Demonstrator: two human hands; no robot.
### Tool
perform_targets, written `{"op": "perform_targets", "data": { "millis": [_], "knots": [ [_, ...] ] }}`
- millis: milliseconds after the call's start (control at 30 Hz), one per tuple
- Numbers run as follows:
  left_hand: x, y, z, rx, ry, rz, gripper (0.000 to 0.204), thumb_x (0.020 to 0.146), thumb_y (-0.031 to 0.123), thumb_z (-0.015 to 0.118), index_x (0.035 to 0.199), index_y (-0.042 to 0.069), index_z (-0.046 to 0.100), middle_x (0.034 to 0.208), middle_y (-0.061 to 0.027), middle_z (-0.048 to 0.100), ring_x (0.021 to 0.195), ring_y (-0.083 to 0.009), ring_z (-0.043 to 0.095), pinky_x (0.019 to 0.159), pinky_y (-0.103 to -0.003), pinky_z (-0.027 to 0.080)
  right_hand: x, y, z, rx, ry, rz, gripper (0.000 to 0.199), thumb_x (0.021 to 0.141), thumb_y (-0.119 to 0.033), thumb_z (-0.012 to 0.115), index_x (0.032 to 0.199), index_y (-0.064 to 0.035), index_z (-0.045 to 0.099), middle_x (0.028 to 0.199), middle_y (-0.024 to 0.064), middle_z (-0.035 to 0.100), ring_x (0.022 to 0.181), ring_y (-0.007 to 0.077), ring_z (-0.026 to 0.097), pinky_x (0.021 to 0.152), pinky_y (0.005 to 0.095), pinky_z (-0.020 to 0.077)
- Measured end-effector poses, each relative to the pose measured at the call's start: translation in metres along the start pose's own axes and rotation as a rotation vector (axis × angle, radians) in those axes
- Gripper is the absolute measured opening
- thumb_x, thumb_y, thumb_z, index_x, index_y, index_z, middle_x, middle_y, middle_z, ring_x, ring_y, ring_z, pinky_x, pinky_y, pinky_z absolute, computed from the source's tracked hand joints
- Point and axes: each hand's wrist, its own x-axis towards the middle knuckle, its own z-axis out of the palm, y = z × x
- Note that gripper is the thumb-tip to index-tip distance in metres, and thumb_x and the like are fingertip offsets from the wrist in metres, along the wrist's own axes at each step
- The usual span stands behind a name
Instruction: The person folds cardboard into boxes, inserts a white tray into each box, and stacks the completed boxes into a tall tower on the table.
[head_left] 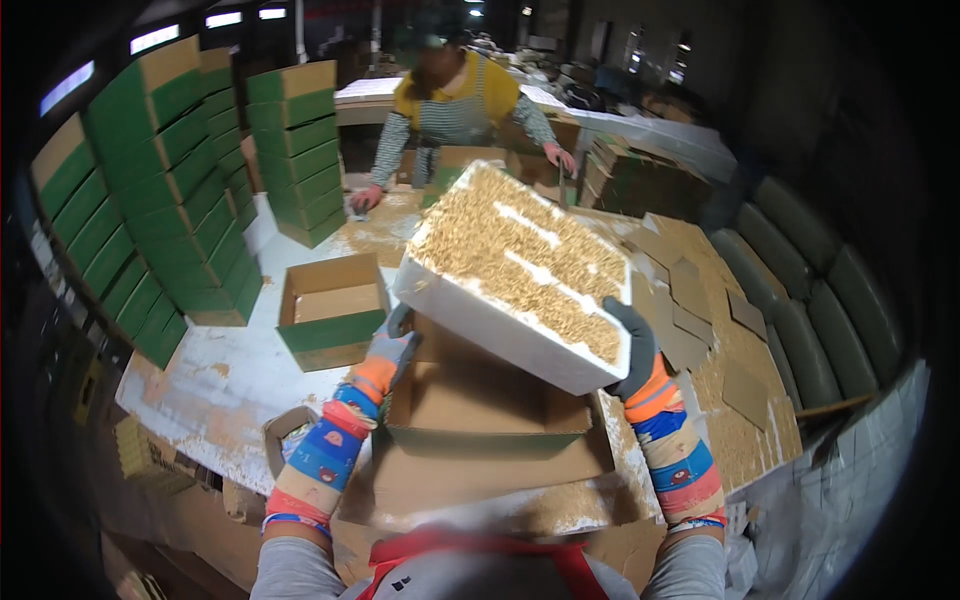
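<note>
I hold a white foam tray [490,325] tilted up in front of me, its top covered with a mat of pale yellow-brown sprouts [510,255]. My left hand [392,345], in a grey glove with an orange cuff, grips the tray's lower left corner. My right hand [635,345], gloved the same way, grips the lower right corner. Both forearms wear colourful patterned sleeves. Directly below the tray sits an open cardboard box [480,425] with its flaps spread.
A second open box [330,310], green-sided, sits to the left on the white worktable [225,375]. Stacks of green and brown cartons [170,190] line the left side. Across the table a person [455,105] leans over with both hands down. Loose cardboard inserts [700,310] lie on the right.
</note>
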Motion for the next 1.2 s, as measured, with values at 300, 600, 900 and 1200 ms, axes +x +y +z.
{"op": "perform_targets", "data": {
  "millis": [300,600,900,1200],
  "knots": [
    [0.007,-0.039,0.010,-0.418,0.335,-0.021,0.041,0.084,0.011,0.064,0.122,0.001,0.053,0.105,-0.0056,0.060,0.092,-0.0094,0.053,0.079,-0.020,0.046,-0.028,0.017,-0.013,-0.399,0.063,0.318,0.047,0.084,-0.016,0.055,0.127,-0.0028,0.042,0.118,0.0153,0.056,0.103,0.0286,0.060,0.088,0.0409,0.0518],
    [0.008,-0.033,0.003,-0.151,0.252,-0.032,0.037,0.087,0.009,0.054,0.123,0.004,0.051,0.112,-0.0092,0.058,0.095,-0.0147,0.054,0.080,-0.026,0.046,-0.020,0.023,-0.015,-0.633,0.133,0.358,0.038,0.083,-0.027,0.056,0.113,-0.0035,0.056,0.103,0.0139,0.063,0.094,0.0251,0.063,0.082,0.0392,0.0523],
    [-0.114,0.017,-0.187,1.073,0.253,-0.547,0.034,0.073,0.035,0.062,0.094,0.009,0.070,0.087,-0.0160,0.068,0.083,-0.0311,0.065,0.079,-0.037,0.050,0.005,0.083,-0.005,-1.558,-0.117,-0.580,0.072,0.075,-0.009,0.068,0.137,0.0009,0.032,0.140,0.0206,0.034,0.127,0.0300,0.036,0.104,0.0381,0.0317],
    [-0.164,-0.078,-0.180,1.550,-0.270,-0.799,0.039,0.081,0.022,0.054,0.113,0.001,0.060,0.117,-0.0190,0.059,0.109,-0.0324,0.056,0.092,-0.038,0.045,0.026,0.091,-0.022,-2.385,-0.577,0.288,0.093,0.076,-0.054,0.055,0.139,0.0053,0.022,0.132,0.0356,0.034,0.123,0.0467,0.036,0.104,0.0449,0.0301]
  ]
}}
